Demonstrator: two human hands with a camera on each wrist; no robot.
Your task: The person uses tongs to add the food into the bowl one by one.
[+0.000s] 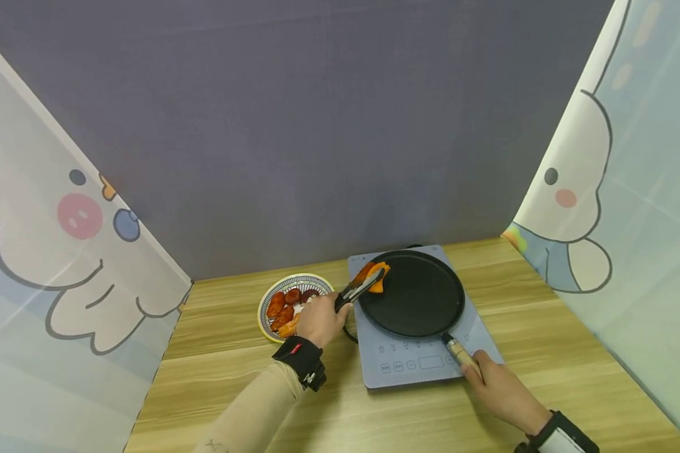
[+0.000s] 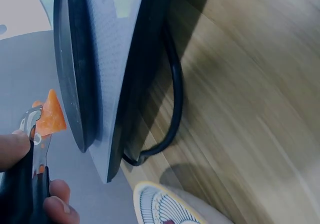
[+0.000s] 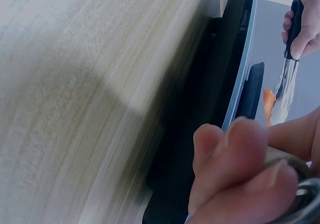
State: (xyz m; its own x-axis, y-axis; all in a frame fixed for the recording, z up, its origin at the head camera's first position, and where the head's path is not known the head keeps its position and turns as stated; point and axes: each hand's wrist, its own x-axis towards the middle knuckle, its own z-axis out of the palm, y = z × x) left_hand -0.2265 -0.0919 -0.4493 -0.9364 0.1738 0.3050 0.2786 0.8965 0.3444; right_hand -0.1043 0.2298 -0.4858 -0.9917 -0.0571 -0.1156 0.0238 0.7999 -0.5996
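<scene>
My left hand (image 1: 320, 321) grips a pair of tongs (image 1: 362, 288) with black handles and metal arms. Pinched in the tongs' tips is an orange piece of food (image 2: 52, 118), with a browner part beside it, above the left edge of a flat black pan (image 1: 419, 296). The pan sits on a grey induction cooker (image 1: 399, 379). My right hand (image 1: 501, 390) holds the pan's wooden handle (image 1: 458, 350), its fingers curled round it in the right wrist view. Left of the cooker, a patterned plate (image 1: 264, 301) carries several reddish-brown food pieces (image 1: 283, 318), partly hidden by my left hand.
The cooker and plate stand on a wood-grain table (image 1: 221, 365). A black cable (image 2: 176, 94) loops out at the cooker's left side. Behind rises a plain grey partition (image 1: 340, 138), with cartoon-printed panels (image 1: 617, 220) on both sides.
</scene>
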